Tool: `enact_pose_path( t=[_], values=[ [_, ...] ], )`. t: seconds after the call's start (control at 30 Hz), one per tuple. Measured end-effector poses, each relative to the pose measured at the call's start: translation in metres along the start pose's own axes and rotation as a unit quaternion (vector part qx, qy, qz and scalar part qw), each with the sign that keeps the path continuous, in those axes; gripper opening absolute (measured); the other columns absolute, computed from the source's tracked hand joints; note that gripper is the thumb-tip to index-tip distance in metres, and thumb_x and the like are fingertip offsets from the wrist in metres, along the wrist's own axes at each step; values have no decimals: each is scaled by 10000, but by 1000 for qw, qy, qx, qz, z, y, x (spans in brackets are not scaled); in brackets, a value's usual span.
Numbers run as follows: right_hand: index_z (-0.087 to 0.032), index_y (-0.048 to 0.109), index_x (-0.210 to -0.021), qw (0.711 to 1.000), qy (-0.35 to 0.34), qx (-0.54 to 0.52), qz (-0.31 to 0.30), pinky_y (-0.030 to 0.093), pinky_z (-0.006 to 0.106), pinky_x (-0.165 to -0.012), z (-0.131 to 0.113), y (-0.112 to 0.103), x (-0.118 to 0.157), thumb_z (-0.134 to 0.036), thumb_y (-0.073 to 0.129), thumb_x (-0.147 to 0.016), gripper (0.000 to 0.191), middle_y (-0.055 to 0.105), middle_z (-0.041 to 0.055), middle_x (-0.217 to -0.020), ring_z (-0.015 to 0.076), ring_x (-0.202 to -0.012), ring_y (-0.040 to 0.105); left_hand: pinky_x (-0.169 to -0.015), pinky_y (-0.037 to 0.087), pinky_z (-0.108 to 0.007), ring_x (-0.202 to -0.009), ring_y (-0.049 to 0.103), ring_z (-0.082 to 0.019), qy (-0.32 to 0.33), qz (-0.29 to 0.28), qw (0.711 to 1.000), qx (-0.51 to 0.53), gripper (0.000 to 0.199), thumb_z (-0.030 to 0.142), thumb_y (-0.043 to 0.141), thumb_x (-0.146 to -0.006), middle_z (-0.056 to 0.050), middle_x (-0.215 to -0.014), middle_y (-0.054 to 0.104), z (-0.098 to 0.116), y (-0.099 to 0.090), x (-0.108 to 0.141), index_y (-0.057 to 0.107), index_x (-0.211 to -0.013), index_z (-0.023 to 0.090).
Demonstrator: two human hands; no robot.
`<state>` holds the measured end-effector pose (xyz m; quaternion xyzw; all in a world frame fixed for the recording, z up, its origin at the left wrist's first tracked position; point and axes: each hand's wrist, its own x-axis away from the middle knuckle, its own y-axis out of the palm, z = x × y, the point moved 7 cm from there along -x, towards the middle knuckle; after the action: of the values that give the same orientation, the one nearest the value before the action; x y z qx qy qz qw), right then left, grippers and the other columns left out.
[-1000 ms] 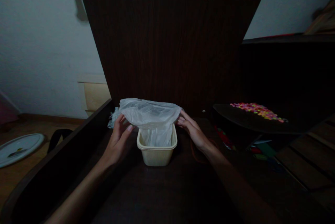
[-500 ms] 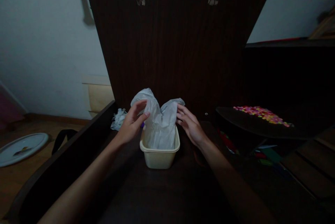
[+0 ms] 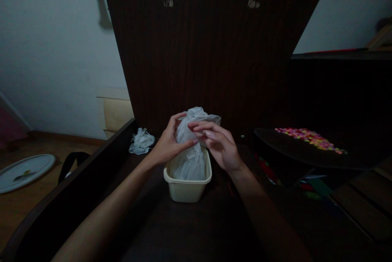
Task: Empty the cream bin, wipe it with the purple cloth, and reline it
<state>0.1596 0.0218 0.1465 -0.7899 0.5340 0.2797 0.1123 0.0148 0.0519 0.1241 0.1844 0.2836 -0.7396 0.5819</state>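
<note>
A whitish, translucent plastic bag [image 3: 191,163] stands bunched up inside a cream plastic basket [image 3: 187,192], its gathered top rising above the rim. My left hand [image 3: 171,139] curves round the bag's neck from the left, with the thumb across the front and the fingers behind. From the right, my right hand [image 3: 221,143] lies over the upper part of the bag, fingers stretched out and slightly apart. Whatever the bag may contain is hidden.
A crumpled plastic bag [image 3: 142,141] lies left of the basket, beside a dark raised edge [image 3: 101,164]. A dark panel [image 3: 199,58] rises behind. Small colourful pieces [image 3: 309,138] lie on a dark shelf to the right. A white round lid-like thing [image 3: 27,172] is at floor level.
Both hands have come together, and the bag's two spread upper flaps are now gathered into one bunch. My right hand has moved left across the bag's front.
</note>
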Motion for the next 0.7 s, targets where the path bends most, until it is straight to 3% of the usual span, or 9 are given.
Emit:
enact_pose_path(
  t=[0.1,0.17,0.3,0.47,0.6,0.7],
  values=[
    [-259,761,-824,996,-41,75,24,505,389,-963,-7,-9,3,-335,633,-869,155,755,31,-937,230,-1014,679,-965,562,-433,-1081,691,-276,-16,32,999,5,592,293,780,-789,-95,-1178,695,-2,-4,-3,505,-1307,212],
    [-238,714,-670,986,-48,153,40,511,349,-820,-10,-18,6,-364,628,-895,273,698,20,-740,202,-792,652,-857,576,-379,-976,699,-251,-34,59,997,22,513,280,740,-792,-68,-1075,710,-6,-9,-3,530,-1254,210],
    [-215,659,-527,959,45,278,14,474,328,-690,7,-33,10,-480,556,-959,517,641,21,-552,175,-591,595,-777,562,-335,-929,695,-241,-54,96,992,57,462,270,710,-789,-45,-1024,720,-10,-14,-1,537,-1215,229],
    [-198,779,-729,945,100,310,27,517,365,-828,26,-43,11,-557,524,-970,502,783,67,-778,247,-807,726,-803,545,-317,-978,690,-236,-44,91,990,103,508,238,734,-753,-48,-1083,718,-2,-10,0,519,-1212,229],
    [-201,772,-840,953,98,286,-24,472,421,-989,29,-33,9,-564,484,-999,490,785,53,-915,281,-995,697,-801,524,-295,-928,688,-200,-13,54,989,136,531,223,783,-735,-37,-1041,715,9,-4,-2,508,-1190,222],
    [-212,752,-1043,970,97,219,-34,442,436,-1064,28,-24,8,-585,577,-960,421,765,50,-1099,285,-1140,645,-831,514,-300,-937,690,-193,-10,13,987,157,532,209,790,-749,-31,-1026,711,15,1,-3,516,-1205,221]
  ],
)
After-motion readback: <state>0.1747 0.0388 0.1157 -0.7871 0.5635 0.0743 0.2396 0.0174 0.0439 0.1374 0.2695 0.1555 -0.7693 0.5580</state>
